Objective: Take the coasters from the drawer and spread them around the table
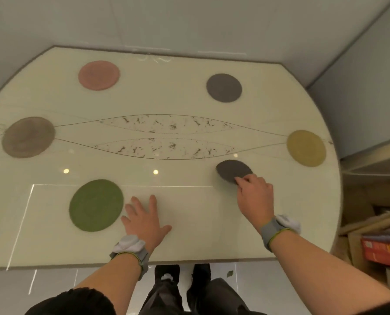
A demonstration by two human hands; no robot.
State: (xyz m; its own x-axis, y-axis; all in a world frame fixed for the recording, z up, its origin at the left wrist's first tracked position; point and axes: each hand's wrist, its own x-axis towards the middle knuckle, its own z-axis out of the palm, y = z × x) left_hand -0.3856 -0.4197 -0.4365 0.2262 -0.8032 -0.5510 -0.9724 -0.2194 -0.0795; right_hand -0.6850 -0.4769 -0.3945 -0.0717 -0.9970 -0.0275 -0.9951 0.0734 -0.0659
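Round felt coasters lie spread on the glossy cream table [166, 98]: a pink coaster [98, 75] far left, a dark grey coaster [224, 88] far right, a brown coaster [28, 137] at the left end, a mustard coaster [306, 148] at the right end, a green coaster [96, 205] near left. My right hand [255, 196] pinches the near edge of a second dark grey coaster [232, 170], near right, which looks slightly tilted. My left hand [144, 220] lies flat and open on the table just right of the green coaster. No drawer shows.
A wall runs close behind the table's far edge. Right of the table stand cardboard boxes [366, 201] and a stack of books with a red cover [382, 251]. My legs and shoes [180, 283] are at the table's near edge on a tiled floor.
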